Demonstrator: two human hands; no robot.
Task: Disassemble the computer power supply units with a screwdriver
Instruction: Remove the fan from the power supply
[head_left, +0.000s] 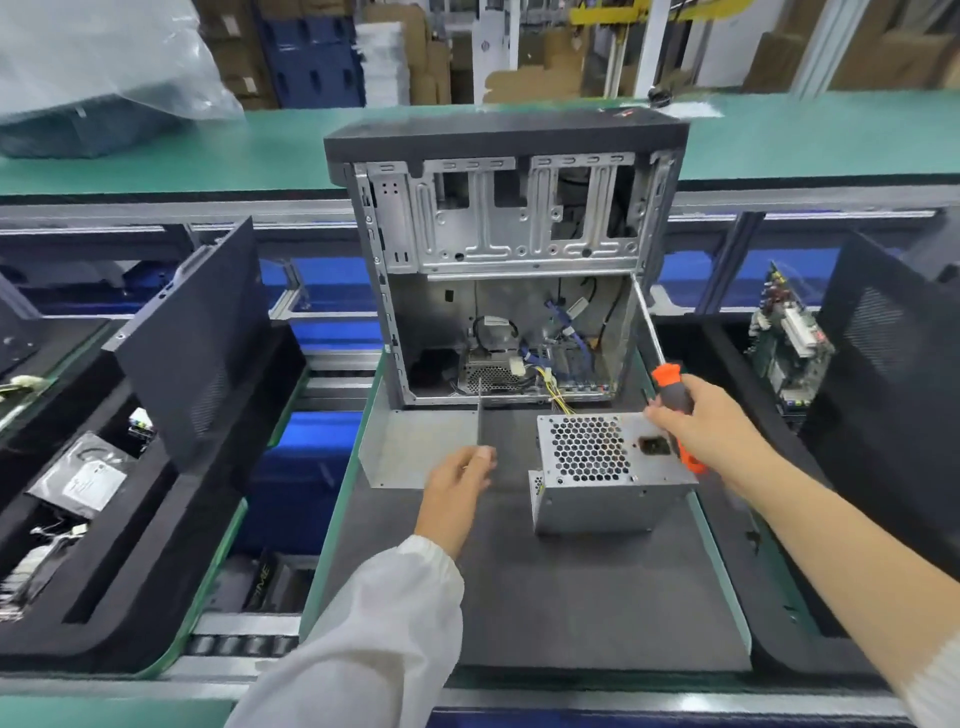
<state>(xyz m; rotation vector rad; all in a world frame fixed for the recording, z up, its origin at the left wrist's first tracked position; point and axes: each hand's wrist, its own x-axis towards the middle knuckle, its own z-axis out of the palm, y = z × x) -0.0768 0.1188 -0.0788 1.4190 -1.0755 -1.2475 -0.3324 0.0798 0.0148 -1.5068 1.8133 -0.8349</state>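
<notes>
Power supply already out of the case: boxy grey sheet-metal power supply unit with honeycomb fan grille (602, 470) resting on the dark foam pallet mat (571, 597), just in front of the open grey-and-black computer tower case (506, 223). Bent grey sheet-metal cover panel (415, 447) lying to its left, apparently off the unit, so judged partly done; the unit's own shell looks closed from here, with further screws probably left, though none can be made out.

Right hand (706, 434) wrapped around the orange-and-grey handled screwdriver (662, 371), shaft angled up along the case's right edge, tip clear of any screw. Left hand (457, 493) hovering at the cover panel's near edge, fingers loosely extended, holding nothing; contact with the panel not certain.

Inside the case's lower bay: tangled blue, yellow and black cables (550, 353) and a perforated metal part. Upper drive cage bare. Black foam-lined tray on the left (156, 519) holding bagged parts and cables; green circuit board (789, 348) standing in the right-hand tray.
</notes>
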